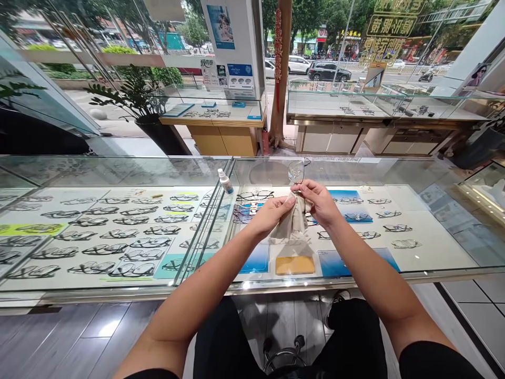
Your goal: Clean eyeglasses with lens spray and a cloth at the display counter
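Closely gripped: glasses (296, 172) and a pale cloth (292, 226) over the shop counter (434, 231)

The left hand (276, 210) is nearly closed, thumb and forefinger pinching the pale cloth near its top. The right hand (321, 202) is curled too, its fingertips together at the lower edge of the glasses, with the fabric gathered just below. Exactly which fingers bear the weight I cannot tell, since knuckles and folds cover the spot. The glasses stand just above those fingertips, over the far side of the shop counter.

With so small a hold, a loosened pinch could drop the glasses onto the hard top, and a fold slipping between fingers and rim would make that likelier. Squeezing or twisting too hard might bend the slim rim, and grit in the fabric might scratch a lens.

As for looks, one lens shows plainly, clear and rounded, in a thin rim, with a slim arm poking out to the right; the other lens is mostly hidden. The pale cloth is beige and hangs in soft creases.

Further out, a white spray bottle (225, 182) stands to the left, an orange box (295, 265) lies nearer the body, and rows of spectacles (131, 270) fill the display on the left.
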The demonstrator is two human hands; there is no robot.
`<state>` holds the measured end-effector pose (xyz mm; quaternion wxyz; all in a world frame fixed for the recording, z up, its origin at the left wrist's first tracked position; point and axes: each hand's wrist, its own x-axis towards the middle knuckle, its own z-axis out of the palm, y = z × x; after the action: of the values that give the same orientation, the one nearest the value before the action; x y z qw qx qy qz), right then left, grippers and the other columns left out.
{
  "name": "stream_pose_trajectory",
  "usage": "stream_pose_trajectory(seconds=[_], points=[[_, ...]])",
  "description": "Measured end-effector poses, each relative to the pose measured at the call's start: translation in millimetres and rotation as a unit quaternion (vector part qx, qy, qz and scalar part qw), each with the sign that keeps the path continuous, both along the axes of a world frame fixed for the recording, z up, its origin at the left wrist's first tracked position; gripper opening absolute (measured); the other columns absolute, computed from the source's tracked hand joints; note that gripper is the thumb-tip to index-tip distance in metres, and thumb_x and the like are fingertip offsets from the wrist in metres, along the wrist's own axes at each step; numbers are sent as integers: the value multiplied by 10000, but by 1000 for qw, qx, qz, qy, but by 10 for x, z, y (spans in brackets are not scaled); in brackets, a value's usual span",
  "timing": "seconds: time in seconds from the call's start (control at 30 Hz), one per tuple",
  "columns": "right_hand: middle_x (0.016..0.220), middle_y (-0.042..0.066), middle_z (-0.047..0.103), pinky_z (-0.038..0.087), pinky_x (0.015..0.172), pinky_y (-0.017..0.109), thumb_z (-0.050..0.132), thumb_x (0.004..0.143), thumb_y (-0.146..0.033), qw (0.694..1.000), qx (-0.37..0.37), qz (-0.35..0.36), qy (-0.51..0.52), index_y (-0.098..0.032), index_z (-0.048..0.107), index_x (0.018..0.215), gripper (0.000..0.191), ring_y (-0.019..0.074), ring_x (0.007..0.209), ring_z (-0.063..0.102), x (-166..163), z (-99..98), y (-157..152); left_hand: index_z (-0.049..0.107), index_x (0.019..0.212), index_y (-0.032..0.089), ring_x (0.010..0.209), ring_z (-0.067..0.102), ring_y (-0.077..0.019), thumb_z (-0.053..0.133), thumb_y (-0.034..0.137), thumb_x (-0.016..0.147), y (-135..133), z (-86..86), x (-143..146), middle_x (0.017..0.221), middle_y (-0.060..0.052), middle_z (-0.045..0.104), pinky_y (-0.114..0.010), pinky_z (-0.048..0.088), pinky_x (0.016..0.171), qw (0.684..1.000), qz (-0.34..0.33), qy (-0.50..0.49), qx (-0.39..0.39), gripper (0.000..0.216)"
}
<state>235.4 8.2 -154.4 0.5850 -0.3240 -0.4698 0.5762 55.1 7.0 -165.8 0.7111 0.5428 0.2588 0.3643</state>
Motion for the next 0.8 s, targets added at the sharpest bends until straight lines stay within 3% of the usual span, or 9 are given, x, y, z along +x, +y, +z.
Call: stream_pose_trajectory(seconds=[0.27, 0.5, 0.8], points=[[881, 9, 766, 434, 571, 272, 1013, 696, -682, 1000, -8, 11, 6, -252, 799, 841, 501, 137, 670, 559, -9, 5, -8, 783, 1037, 134, 673, 747, -188, 1012, 622, 731, -13, 44, -23, 838, -87, 804, -298, 608, 690, 998, -24, -24, -46, 620], [894, 11, 735, 473, 624, 267, 1027, 671, -672, 1000, -2, -8, 22, -255, 819, 843, 497, 143, 726, 573, -43, 20, -33, 757, 1161, 143, 703, 742, -172, 1076, 481, 666, -106, 41, 81, 929, -71, 817, -289, 623, 676, 996, 36, -56, -55, 679], [916, 8, 699, 531, 739, 288, 1013, 683, -682, 1000, 0, -13, 20, -256, 815, 832, 492, 152, 789, 593, -134, 6, -72, 737, 1049, 149, 699, 688, -132, 1079, 515, 655, -158, 3, 155, 828, -7, 753, -248, 577, 683, 990, 116, -74, -29, 637]])
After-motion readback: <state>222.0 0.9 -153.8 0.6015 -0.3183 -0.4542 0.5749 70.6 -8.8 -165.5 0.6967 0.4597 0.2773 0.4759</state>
